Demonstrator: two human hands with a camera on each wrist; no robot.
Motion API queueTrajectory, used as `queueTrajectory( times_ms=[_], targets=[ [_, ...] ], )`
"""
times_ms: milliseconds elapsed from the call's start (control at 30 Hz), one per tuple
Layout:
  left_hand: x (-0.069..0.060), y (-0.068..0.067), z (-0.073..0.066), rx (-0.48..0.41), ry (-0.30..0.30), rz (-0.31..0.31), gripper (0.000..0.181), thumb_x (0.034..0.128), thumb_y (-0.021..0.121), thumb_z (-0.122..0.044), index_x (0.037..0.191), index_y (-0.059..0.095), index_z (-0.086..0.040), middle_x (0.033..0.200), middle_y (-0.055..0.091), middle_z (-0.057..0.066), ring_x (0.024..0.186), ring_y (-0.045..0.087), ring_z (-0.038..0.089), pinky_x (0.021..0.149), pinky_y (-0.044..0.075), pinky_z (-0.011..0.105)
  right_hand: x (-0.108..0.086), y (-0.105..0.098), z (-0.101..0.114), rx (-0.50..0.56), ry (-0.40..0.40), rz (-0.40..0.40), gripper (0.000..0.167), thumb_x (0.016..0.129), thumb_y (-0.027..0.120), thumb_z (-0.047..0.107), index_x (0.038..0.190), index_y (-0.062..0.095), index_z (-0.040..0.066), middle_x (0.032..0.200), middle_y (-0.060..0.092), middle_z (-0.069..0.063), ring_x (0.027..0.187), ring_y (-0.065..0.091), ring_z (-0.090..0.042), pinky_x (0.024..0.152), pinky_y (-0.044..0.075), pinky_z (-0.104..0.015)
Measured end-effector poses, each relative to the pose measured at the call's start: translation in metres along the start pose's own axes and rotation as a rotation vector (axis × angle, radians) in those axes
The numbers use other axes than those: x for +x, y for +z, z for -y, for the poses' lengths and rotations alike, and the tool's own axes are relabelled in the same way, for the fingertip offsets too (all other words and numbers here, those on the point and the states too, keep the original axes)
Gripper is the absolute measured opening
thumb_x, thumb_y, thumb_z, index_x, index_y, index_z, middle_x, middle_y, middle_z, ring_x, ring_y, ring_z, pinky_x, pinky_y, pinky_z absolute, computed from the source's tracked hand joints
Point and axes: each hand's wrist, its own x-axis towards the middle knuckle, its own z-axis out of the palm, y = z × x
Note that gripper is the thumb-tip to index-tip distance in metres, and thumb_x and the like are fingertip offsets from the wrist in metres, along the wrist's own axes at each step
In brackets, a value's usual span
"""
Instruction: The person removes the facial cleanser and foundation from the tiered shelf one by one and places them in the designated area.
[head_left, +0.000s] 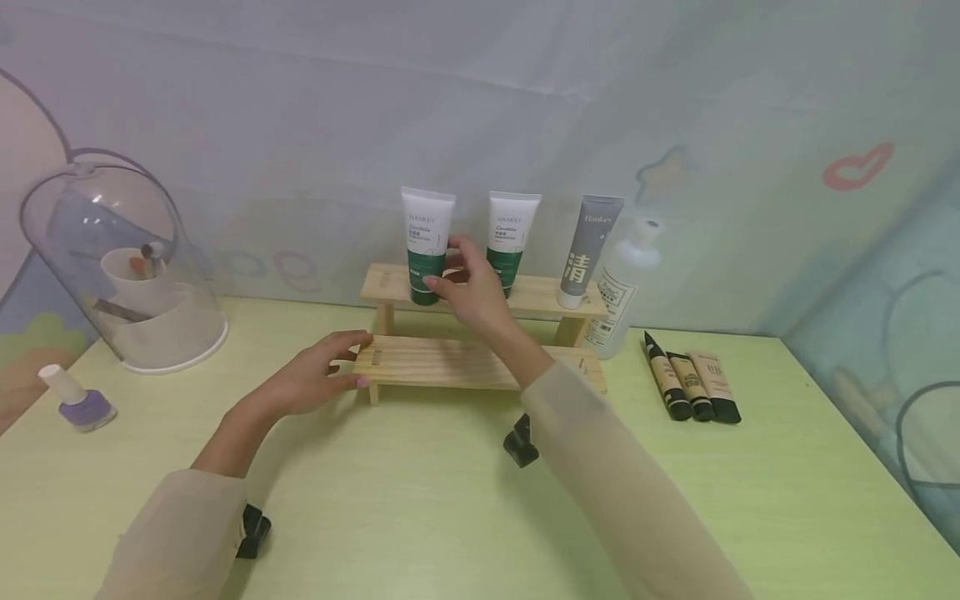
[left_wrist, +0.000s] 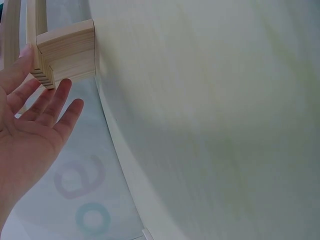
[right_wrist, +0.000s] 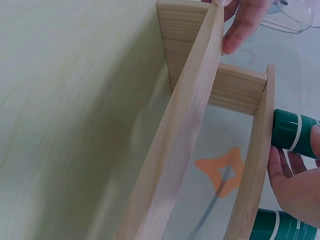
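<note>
A two-step wooden display rack (head_left: 480, 362) stands on the table. My right hand (head_left: 476, 292) pinches the lower green part of a white-and-green squeeze tube (head_left: 429, 242), upright at the left of the upper step. Right of that hand stands a matching squeeze tube (head_left: 513, 225), and a grey squeeze tube (head_left: 591, 250) is at the step's right end. My left hand (head_left: 311, 375) holds the left end of the lower step, its thumb at the front edge. In the right wrist view, the held tube (right_wrist: 295, 131) has its cap end at the upper step.
A clear dome organizer (head_left: 123, 267) with brushes stands at the left, with a purple nail polish bottle (head_left: 86, 408) in front. A white bottle (head_left: 622, 283) stands behind the rack's right end. Several beige-and-black tubes (head_left: 693, 383) lie to the right. A printed cloth hangs behind.
</note>
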Motion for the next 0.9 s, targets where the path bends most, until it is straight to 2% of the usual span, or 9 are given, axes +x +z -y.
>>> queueTrajectory(
  times_ms=[467,633,900],
  targets=[
    [0.001,-0.001,0.003,0.007,-0.008,0.003,0.061,0.0906,0.058,-0.012,0.139,0.026,0.007,0.139,0.029,0.026,0.121,0.036,0.042,0.099,0.03,0.058,-0.017,-0.02,0.0,0.043,-0.027,0.049,0.049,0.085,0.063,0.004,0.129,0.043,0.012,0.107,0.057,-0.013,0.093,0.058,-0.024,0.077,0.052,-0.032],
    [0.0,-0.001,0.002,0.001,-0.01,0.008,0.061,0.091,0.057,-0.012,0.139,0.025,0.007,0.139,0.028,0.026,0.122,0.034,0.043,0.101,0.029,0.057,-0.024,-0.029,-0.004,0.014,-0.033,0.094,0.047,0.084,0.064,0.001,0.125,0.043,0.01,0.108,0.058,-0.015,0.093,0.059,-0.025,0.078,0.053,-0.031],
    [-0.001,-0.002,0.001,0.001,-0.015,0.006,0.06,0.0908,0.057,-0.011,0.139,0.026,0.007,0.139,0.028,0.026,0.122,0.034,0.043,0.101,0.029,0.057,-0.04,-0.046,-0.015,-0.054,0.001,0.213,0.046,0.083,0.064,-0.001,0.124,0.044,0.007,0.112,0.055,-0.013,0.098,0.057,-0.026,0.087,0.048,-0.036]
  ],
)
